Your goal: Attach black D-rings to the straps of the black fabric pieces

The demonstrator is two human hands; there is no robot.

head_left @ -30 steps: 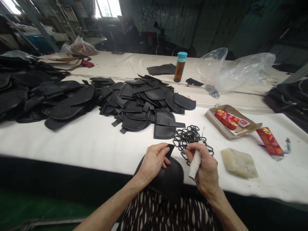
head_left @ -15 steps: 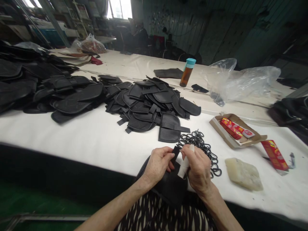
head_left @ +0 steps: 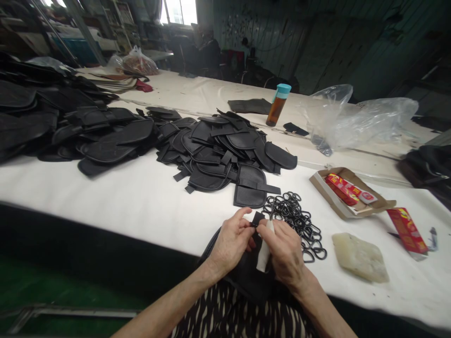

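My left hand [head_left: 230,241] pinches a short black strap [head_left: 258,218] between thumb and fingers. The strap belongs to a black leather piece [head_left: 246,274] that rests against my lap at the table edge. In my right hand [head_left: 286,246] is a slim tool with a white-wrapped handle [head_left: 264,256]. Its upper end meets the strap beside my left fingertips; the working tip is too small to make out. Just beyond the right hand lies a heap of black D-shaped rings [head_left: 296,211]. A finished-looking black leather flap with a strap [head_left: 249,185] lies flat near them.
Piles of black leather pieces [head_left: 211,150] spread across the left and middle. To the right are an open cardboard box [head_left: 326,197] with red packets, a pale waxy block [head_left: 360,258] and a red packet [head_left: 407,230]. Behind stand a blue-lidded bottle [head_left: 278,105] and clear plastic [head_left: 373,117].
My right hand has shifted left with the white-handled tool, bringing it against the strap. The left hand keeps its pinch, with the index finger raised more. The whole view has shifted slightly.
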